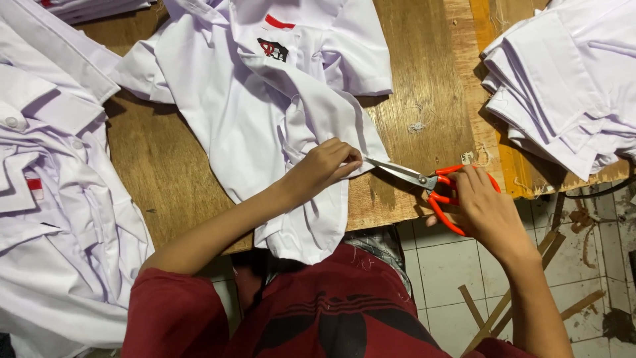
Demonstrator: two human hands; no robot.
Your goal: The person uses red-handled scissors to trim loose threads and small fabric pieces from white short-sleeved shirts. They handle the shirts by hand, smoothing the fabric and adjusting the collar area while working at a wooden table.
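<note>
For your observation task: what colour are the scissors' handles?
Orange handles on the scissors, clearest in the head view.

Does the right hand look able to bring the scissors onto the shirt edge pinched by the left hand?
Probably yes: the scissors in the right hand already point at the shirt edge, nothing between.

Table: we see a worn wooden top (430, 86).
Centre: white shirt (265, 113) spread flat.
Nine o'clock: heaped shirts (59, 219).
Two o'clock: folded stack (563, 86).
Near it: loose threads (416, 126).

Shirt (252, 113) lies on the table (424, 86) between two garment stacks; scissors (430, 182) just right of its hem
</note>
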